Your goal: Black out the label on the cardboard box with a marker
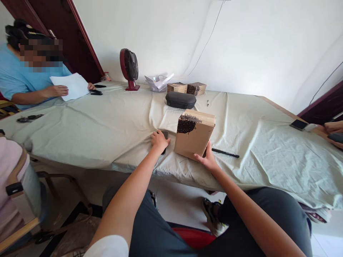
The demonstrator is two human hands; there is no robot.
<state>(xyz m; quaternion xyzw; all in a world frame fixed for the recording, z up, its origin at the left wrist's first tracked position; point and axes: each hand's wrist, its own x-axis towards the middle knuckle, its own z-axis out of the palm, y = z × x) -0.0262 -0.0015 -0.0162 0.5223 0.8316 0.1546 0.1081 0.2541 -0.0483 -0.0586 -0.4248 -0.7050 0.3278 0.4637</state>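
A brown cardboard box [194, 137] with a black printed patch near its top left stands slightly tilted at the front of the cloth-covered table. My right hand [208, 160] grips its lower right corner, thumb on the near face and the other fingers partly hidden at the side. Just left of the box, my left hand [159, 141] is closed over a dark phone [164, 135] lying on the cloth. The hand covers much of the phone. A thin black stick-like object [225, 153] lies to the right of the box, near my right hand.
Behind the box are a black zip case [180, 100], two smaller cardboard boxes [197, 88] and a red desk fan [130, 67]. A person [16, 78] at the left holds white paper [71, 86]. Another phone [298, 124] lies far right on the table [278, 157].
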